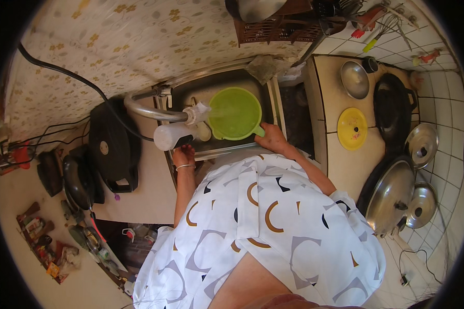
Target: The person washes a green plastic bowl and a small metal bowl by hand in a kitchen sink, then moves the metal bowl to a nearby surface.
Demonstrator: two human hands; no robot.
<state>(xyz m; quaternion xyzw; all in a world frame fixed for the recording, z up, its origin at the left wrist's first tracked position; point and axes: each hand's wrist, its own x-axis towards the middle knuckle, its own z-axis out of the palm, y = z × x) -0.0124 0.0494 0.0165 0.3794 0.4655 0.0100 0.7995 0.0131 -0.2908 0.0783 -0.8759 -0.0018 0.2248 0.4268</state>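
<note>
A green plastic water ladle (232, 127) is in the metal sink (261, 87), right under the tap. My right hand (272, 138) grips its short handle. From the white nozzle (198, 112) on the curved metal tap (154, 112), a blurred stream appears to run into the ladle. A white cylindrical fitting (168, 137) with a black end sits beside the tap. My left hand (184, 155) is at the sink's front left edge, its fingers curled by that black end; whether they touch it is hidden. Behind the fitting a pale spoon-like utensil (204, 132) partly shows in the sink.
A black cable (81, 79) hangs down to the tap fitting. To the left lies a black electric griddle (114, 146). On the right tiled counter are a metal bowl (354, 80), a yellow lid (352, 128), a black pan (392, 108) and a lidded wok (390, 197).
</note>
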